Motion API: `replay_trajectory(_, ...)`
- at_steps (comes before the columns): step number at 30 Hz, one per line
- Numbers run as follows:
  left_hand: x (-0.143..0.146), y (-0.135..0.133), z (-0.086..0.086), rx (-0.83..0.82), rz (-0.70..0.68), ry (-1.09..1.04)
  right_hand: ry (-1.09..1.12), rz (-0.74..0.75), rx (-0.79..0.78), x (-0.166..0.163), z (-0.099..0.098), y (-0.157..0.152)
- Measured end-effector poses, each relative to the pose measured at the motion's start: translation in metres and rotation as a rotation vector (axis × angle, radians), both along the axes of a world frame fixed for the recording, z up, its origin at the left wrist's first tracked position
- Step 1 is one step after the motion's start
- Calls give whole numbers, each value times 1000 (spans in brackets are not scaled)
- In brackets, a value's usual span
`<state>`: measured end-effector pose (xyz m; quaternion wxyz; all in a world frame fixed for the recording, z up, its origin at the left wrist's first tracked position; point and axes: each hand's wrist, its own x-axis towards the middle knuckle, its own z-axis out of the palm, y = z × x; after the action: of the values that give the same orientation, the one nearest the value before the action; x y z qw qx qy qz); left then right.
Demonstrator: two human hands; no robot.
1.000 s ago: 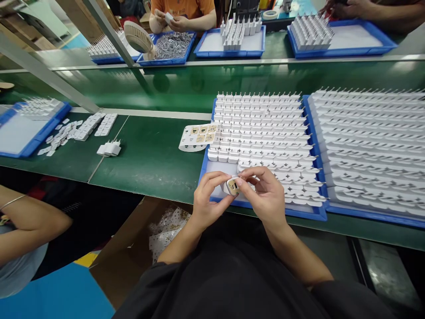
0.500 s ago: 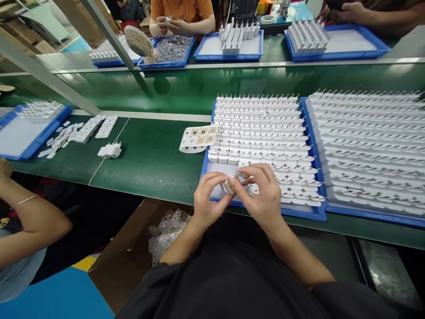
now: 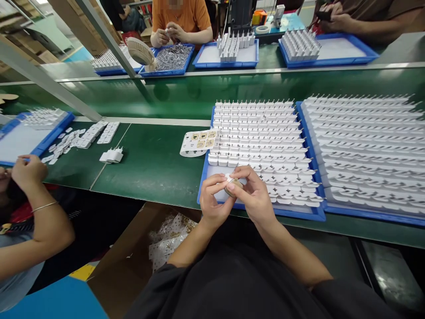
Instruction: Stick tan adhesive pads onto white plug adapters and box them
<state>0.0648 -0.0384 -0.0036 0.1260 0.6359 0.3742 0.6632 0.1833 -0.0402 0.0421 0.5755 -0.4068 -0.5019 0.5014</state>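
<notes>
Just above the near edge of a blue tray [image 3: 203, 188], both my hands are closed round a small white plug adapter [image 3: 229, 178]. A beige-gold patch, like a label, shows on the side of it. My left hand [image 3: 212, 201] pinches it from the left. From the right, the fingertips and thumb of my right hand [image 3: 255, 197] press on it. Fingers cover most of the adapter. Rows of white plug adapters [image 3: 252, 133] with metal pins fill much of the tray. A white sheet of beige-gold labels [image 3: 199, 142] lies over the tray's left edge.
To the right stands a second blue tray [image 3: 375, 212] full of white adapters. Left on the green bench are a few adapters [image 3: 112, 155] and loose white pieces [image 3: 66, 141]. A neighbour's arm [image 3: 49, 217] is at far left. Below sits an open cardboard box [image 3: 116, 261].
My hands have shifted slightly and turned the adapter, so its label patch faces differently. The neighbour's hand on the left has risen to the bench edge. The view has tilted a little.
</notes>
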Motion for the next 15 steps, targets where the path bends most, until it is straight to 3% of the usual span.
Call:
replay_trajectory(4,0,0,-1,33,51,28,64,3,-5,1,-1,5)
replay_trajectory(11,1,-1,-5,-88,-10,-178,49,165,-28,11,-5,3)
replay_trajectory(15,3,0,-5,-39,23,-94,60,90,5,6,-3,0)
